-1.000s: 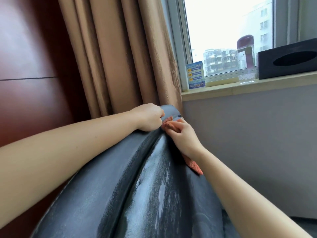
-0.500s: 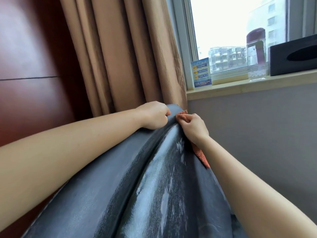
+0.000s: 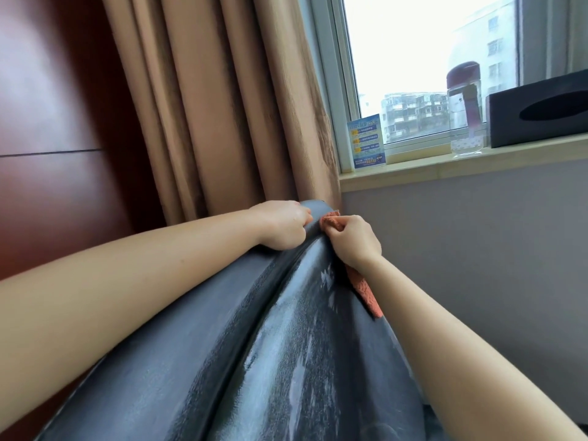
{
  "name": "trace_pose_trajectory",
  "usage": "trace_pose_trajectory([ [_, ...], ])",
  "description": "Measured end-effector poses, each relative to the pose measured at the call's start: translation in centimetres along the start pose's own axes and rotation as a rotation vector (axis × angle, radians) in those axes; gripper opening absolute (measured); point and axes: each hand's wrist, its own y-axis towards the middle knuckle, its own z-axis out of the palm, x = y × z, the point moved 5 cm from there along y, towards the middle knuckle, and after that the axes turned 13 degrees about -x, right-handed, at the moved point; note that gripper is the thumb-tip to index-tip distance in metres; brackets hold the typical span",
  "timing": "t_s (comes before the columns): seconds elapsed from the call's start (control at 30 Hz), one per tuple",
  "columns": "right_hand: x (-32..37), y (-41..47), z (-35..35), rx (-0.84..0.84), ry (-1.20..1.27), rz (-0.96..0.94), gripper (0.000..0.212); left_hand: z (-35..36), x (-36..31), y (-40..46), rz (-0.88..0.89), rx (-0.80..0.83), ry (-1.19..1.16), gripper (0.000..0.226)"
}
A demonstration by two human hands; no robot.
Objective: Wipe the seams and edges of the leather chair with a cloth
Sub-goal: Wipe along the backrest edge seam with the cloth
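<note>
The chair fills the lower middle of the view: dark grey leather, smooth and rounded, with a faint sheen and pale streaks on its right panel. A raised seam runs up its curved back to the top edge, which meets the curtain, a tan cloth hanging in heavy vertical folds. The cloth is orange and nubbly; one end bunches at the chair's top edge and the rest trails down the chair's right side under the wrist.

The left hand is curled round the top edge of the chair, knuckles up, gripping the leather just left of the seam. The right hand is closed in a fist round the cloth, pressing it against the edge just beside the left hand.

On the pale windowsill stand a blue card, a clear bottle with a dark red cap and a black box.
</note>
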Motion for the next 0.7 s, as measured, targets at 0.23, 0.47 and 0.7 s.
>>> trace_pose_trajectory([
  [0.23,-0.4,1.2,0.1,0.059,-0.017,0.034,0.027,0.2,0.0,0.1,0.025,0.007,0.025,0.042],
  [0.47,0.1,-2.2,-0.5,0.072,0.152,-0.114,0.018,0.0,-0.2,0.9,0.014,-0.009,-0.041,0.048],
  [0.7,-2.0,2.8,0.6,0.034,-0.030,0.045,0.028,0.2,-0.2,1.0,-0.014,0.027,-0.024,0.045],
])
